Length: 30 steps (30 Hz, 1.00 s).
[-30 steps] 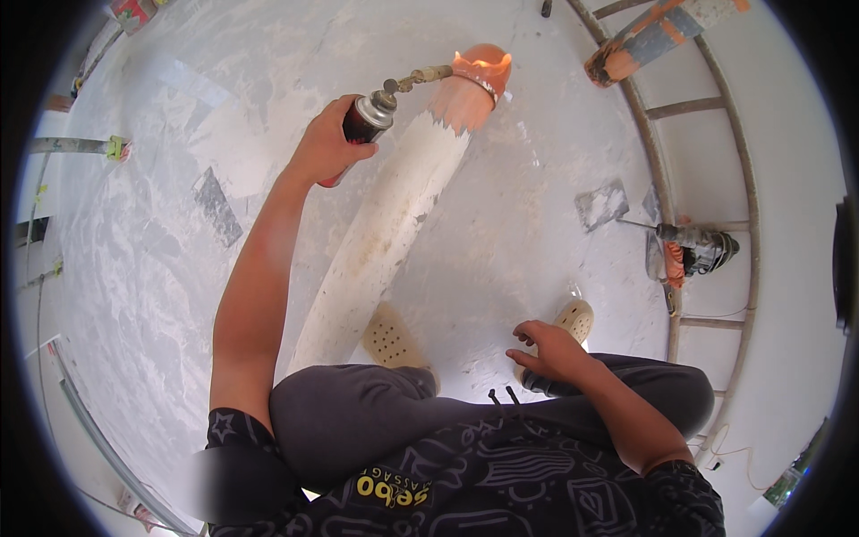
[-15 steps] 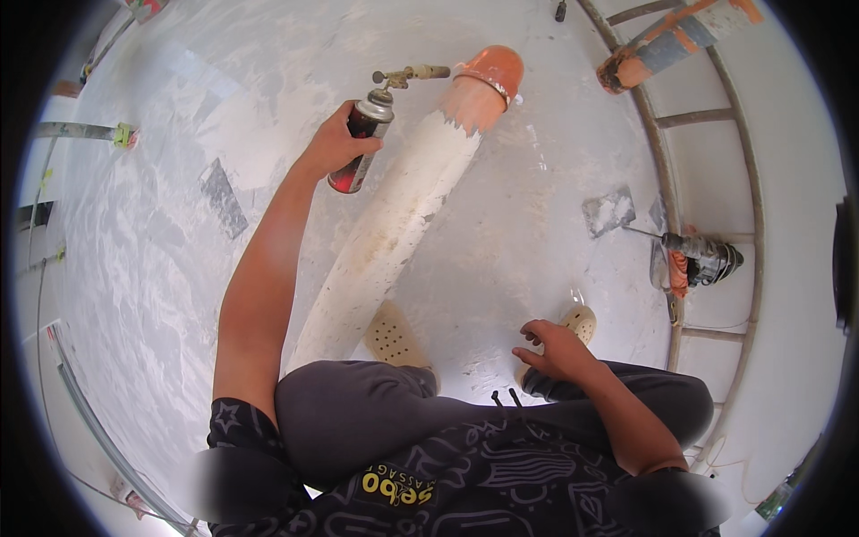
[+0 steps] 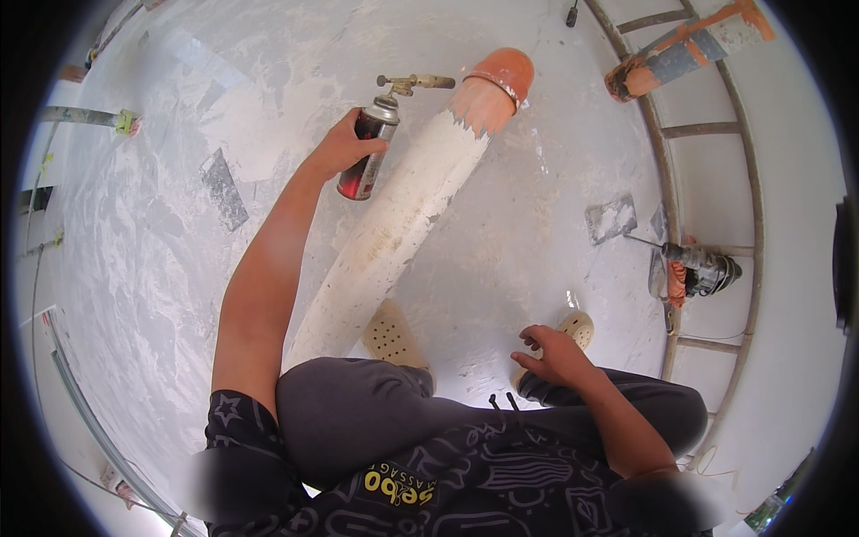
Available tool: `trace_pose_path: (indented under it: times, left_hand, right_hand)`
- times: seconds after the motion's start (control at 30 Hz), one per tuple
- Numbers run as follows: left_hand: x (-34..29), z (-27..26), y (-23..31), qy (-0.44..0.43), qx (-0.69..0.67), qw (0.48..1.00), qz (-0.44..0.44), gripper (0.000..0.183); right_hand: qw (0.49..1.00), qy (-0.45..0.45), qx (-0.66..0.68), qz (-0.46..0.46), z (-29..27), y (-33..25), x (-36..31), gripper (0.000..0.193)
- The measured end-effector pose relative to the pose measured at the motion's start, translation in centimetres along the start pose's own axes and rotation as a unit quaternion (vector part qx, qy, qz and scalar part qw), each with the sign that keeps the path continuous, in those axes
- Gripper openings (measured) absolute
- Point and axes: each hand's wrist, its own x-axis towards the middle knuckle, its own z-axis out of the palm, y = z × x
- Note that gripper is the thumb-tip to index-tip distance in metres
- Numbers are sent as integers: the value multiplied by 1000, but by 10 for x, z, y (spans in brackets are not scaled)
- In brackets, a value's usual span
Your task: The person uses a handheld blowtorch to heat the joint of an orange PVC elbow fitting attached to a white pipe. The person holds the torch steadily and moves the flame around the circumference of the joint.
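Note:
My left hand [image 3: 343, 145] is wrapped round the black and red canister of a gas torch [image 3: 363, 175], held upright left of a long pipe. Its brass nozzle [image 3: 413, 83] points right, with the tip close beside an orange end cap [image 3: 503, 73]. I cannot make out a flame. The whitish pipe [image 3: 394, 224] runs from beside my left leg up to that cap, and bare orange shows just below the cap's rim. Over my right thigh, my right hand [image 3: 557, 354] hangs with loosely bent fingers apart, open and holding nothing.
A power drill [image 3: 707, 270] with a long bit lies at the right, by a wooden ladder [image 3: 669, 188]. Another paint-smeared pipe [image 3: 667, 67] rests across the ladder. Flat grey pieces [image 3: 224, 190] lie on the smeared floor. My beige clogs [image 3: 392, 336] stand near the pipe.
The whole view has shifted slightly. The torch sits a little lower beside the cap, still in my left hand. My right hand has hardly moved.

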Motion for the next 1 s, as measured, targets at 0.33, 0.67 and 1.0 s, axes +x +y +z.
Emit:
trace_pose_path:
  times: [0.33, 0.67, 1.0]
  left_hand:
    - [9, 4, -18, -33, -31, 998, -46, 89]
    - [14, 9, -24, -49, -40, 997, -50, 92]
    - [26, 15, -19, -31, -94, 994, -41, 91]
  right_hand:
    - [1000, -1, -1, -4, 1, 1, 3, 51]
    - [1000, -9, -5, 2, 0, 0, 5, 52]
    - [1000, -11, -4, -1, -2, 0, 6, 52]
